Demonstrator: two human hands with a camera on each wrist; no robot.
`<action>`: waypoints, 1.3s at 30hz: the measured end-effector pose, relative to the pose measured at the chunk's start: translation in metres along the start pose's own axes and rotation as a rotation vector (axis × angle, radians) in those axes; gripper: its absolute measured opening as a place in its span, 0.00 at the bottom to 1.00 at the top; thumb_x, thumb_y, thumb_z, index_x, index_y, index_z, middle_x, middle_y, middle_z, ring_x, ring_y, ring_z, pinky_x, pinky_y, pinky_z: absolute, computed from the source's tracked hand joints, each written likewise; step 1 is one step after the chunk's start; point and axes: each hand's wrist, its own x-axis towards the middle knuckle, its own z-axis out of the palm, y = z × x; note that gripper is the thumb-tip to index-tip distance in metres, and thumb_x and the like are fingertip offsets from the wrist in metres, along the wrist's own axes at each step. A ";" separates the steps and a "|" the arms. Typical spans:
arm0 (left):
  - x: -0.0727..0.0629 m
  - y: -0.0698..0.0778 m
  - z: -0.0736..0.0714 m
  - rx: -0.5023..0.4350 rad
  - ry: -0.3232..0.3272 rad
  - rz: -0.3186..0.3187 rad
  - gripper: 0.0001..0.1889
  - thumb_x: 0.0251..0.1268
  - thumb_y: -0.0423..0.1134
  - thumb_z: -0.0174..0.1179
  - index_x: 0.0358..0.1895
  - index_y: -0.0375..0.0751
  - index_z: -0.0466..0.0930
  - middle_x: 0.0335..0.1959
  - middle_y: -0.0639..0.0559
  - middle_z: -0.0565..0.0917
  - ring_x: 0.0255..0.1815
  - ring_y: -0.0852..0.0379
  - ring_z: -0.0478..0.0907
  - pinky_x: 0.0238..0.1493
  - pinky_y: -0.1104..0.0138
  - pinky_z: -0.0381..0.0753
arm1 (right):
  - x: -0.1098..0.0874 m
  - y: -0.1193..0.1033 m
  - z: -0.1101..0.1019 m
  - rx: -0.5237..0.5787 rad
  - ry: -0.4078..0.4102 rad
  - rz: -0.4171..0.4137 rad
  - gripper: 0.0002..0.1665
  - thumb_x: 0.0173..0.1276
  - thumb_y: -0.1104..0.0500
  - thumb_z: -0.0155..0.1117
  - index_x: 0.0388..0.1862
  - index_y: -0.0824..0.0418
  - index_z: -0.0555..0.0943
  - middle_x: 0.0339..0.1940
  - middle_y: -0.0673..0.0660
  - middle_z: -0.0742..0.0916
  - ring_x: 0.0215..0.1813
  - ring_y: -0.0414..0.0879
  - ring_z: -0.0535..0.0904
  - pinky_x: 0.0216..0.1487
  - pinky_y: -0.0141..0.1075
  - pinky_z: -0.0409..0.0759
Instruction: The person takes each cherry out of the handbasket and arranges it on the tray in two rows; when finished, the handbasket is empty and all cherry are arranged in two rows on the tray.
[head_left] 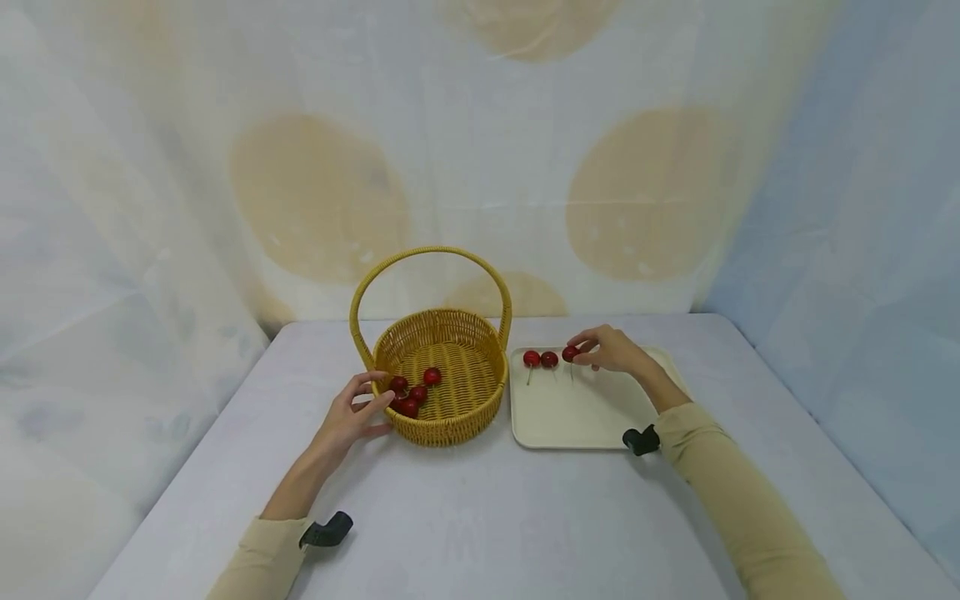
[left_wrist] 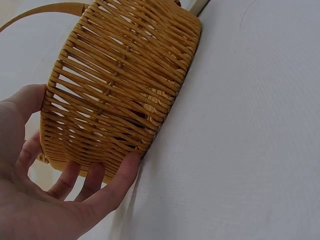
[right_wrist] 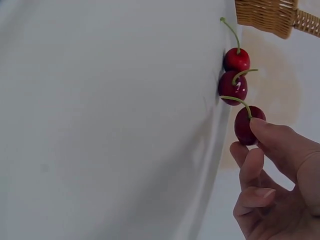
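A yellow-brown wicker basket (head_left: 450, 427) with a tall hoop handle holds several dark red cherries (head_left: 418, 394), bunched mostly at its left side. My left hand (head_left: 352, 414) grips the basket's left side; in the left wrist view its thumb is at the rim and its fingertips press the woven wall. Between thumb and fingers my right hand (head_left: 611, 350) pinches a dark cherry (right_wrist: 246, 129) with a green stem, at the far edge of the white tray (head_left: 577, 421). Beside it, a brighter red cherry (right_wrist: 237, 60) and another dark cherry (right_wrist: 232, 89) sit in a row.
The tray stands just right of the basket on a table with a white cloth (head_left: 480, 517). Behind the table hangs a pale curtain (head_left: 487, 167) with tan round patches. A black wrist mount (head_left: 327, 531) sticks out from each sleeve.
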 end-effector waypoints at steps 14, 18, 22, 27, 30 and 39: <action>0.003 -0.004 0.001 0.000 -0.001 0.008 0.35 0.65 0.55 0.63 0.71 0.49 0.60 0.67 0.40 0.58 0.68 0.40 0.66 0.53 0.48 0.84 | 0.015 0.012 0.007 0.033 -0.070 0.096 0.23 0.70 0.59 0.63 0.63 0.63 0.77 0.43 0.63 0.89 0.26 0.45 0.80 0.21 0.30 0.69; 0.003 -0.004 -0.001 0.007 0.004 0.017 0.34 0.65 0.55 0.62 0.70 0.50 0.60 0.67 0.40 0.58 0.68 0.40 0.66 0.53 0.49 0.85 | 0.016 0.011 0.008 0.039 -0.082 0.093 0.24 0.71 0.59 0.62 0.64 0.63 0.76 0.43 0.63 0.88 0.25 0.44 0.79 0.20 0.30 0.67; 0.002 -0.004 -0.001 0.013 0.005 0.022 0.34 0.66 0.55 0.62 0.70 0.50 0.60 0.67 0.41 0.58 0.68 0.40 0.66 0.53 0.49 0.85 | 0.016 0.009 0.010 0.033 -0.084 0.095 0.25 0.72 0.58 0.62 0.65 0.63 0.76 0.45 0.65 0.87 0.26 0.44 0.79 0.20 0.30 0.69; 0.002 -0.004 -0.001 0.010 0.001 0.015 0.33 0.66 0.55 0.62 0.70 0.51 0.60 0.67 0.41 0.58 0.69 0.39 0.66 0.53 0.48 0.84 | 0.014 0.008 0.009 0.021 -0.083 0.098 0.26 0.72 0.59 0.61 0.66 0.64 0.74 0.49 0.66 0.86 0.26 0.44 0.80 0.21 0.31 0.70; 0.002 -0.004 -0.001 0.012 0.005 0.014 0.33 0.67 0.54 0.61 0.70 0.51 0.61 0.68 0.40 0.58 0.69 0.40 0.66 0.53 0.49 0.85 | 0.013 0.008 0.008 0.022 -0.073 0.091 0.27 0.72 0.59 0.60 0.68 0.65 0.72 0.50 0.67 0.86 0.26 0.47 0.81 0.20 0.31 0.69; 0.003 -0.006 -0.002 0.001 0.003 0.025 0.32 0.65 0.54 0.63 0.69 0.52 0.62 0.65 0.41 0.59 0.67 0.40 0.68 0.53 0.49 0.85 | 0.010 -0.003 -0.003 -0.050 0.016 0.005 0.24 0.74 0.56 0.59 0.64 0.66 0.75 0.52 0.70 0.85 0.33 0.59 0.84 0.29 0.35 0.78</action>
